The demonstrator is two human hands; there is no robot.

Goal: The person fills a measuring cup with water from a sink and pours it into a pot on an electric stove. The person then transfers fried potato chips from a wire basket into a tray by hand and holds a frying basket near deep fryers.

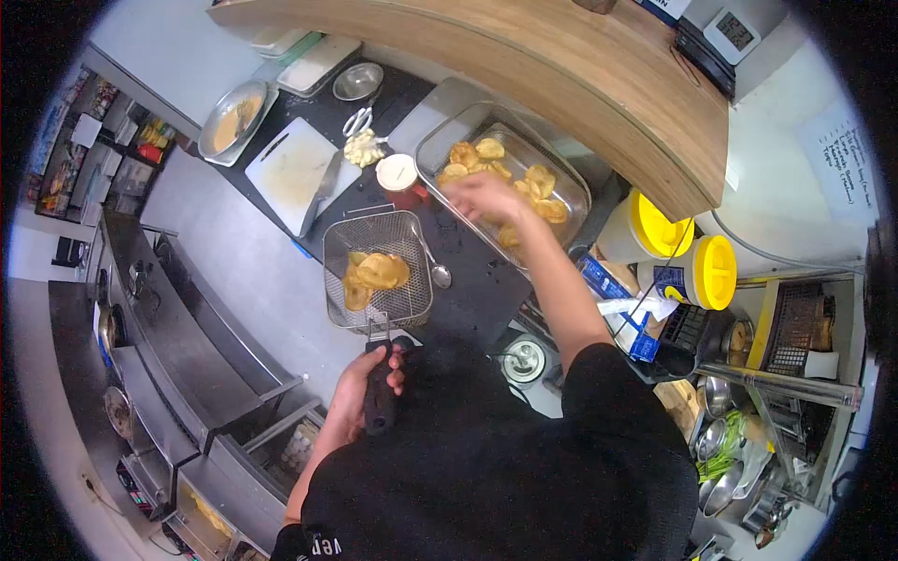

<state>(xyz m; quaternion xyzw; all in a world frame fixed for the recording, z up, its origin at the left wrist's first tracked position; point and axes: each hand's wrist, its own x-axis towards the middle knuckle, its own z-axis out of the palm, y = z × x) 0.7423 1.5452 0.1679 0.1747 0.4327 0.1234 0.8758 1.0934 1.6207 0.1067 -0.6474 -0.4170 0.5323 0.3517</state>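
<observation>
My left hand (372, 383) is wrapped around the black handle (378, 397) of a wire fryer basket (412, 297). Several golden fried crisps (376, 273) lie inside that basket. Over the near left side of a large rectangular wire-lined tray (582, 178) is my right hand (488, 198), its fingers apart and pointing left and down. More fried crisps (540, 182) lie spread in the tray, some close to the fingers. I see no crisp in the right hand, though its palm side is hidden.
A metal spoon (440, 274) lies beside the basket, near a red cup (400, 181) with a pale top. Further left are a white cutting board (295, 173) with a knife (324, 182), scissors (358, 122), and a bowl (229, 122). Yellow-lidded tubs (715, 271) stand right.
</observation>
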